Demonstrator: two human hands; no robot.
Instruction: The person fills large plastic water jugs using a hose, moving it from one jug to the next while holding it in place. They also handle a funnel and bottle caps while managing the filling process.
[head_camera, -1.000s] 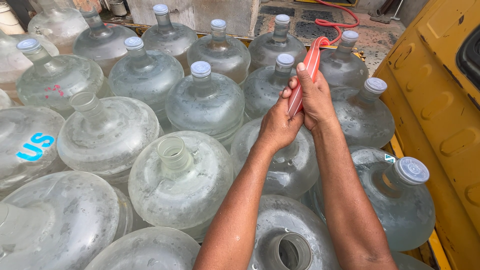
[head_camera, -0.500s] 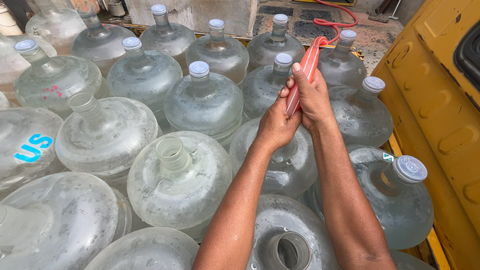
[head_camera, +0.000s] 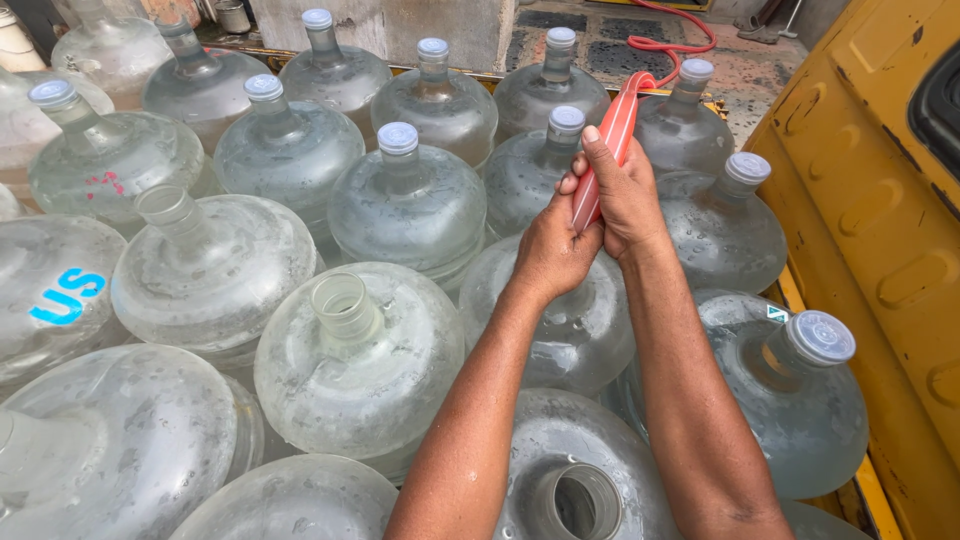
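Left hand (head_camera: 552, 250) is wrapped in a fist around the lower end of a red hose (head_camera: 608, 150), right over a big clear jug (head_camera: 560, 320) whose neck is hidden under that fist, so I can't tell if the hose tip is actually inside it. Right hand (head_camera: 625, 195) sits just above, touching the left, fingers closed round the same hose with the thumb running up along it.

Going left to right across the load: a jug with blue lettering (head_camera: 55, 310) at the far left edge, then 2 uncapped jugs (head_camera: 355, 360) with open necks, then a capped jug (head_camera: 405, 200) in the middle, then the hose and both hands, then another capped jug (head_camera: 790, 400) close against the yellow metal panel (head_camera: 880, 200) on the right. One more open neck (head_camera: 580, 500) shows at the bottom between the forearms.

The hose looks soft and bendy; it flattens where it curves away toward the concrete ground (head_camera: 640, 55) behind, so I'd guess it kinks easily and probably gets slick when wet. Holding it low near the tip with both hands, like here, seems the sensible spot. The jugs look like thin, scuffed plastic, awkward and heavy once full, best taken by the neck.
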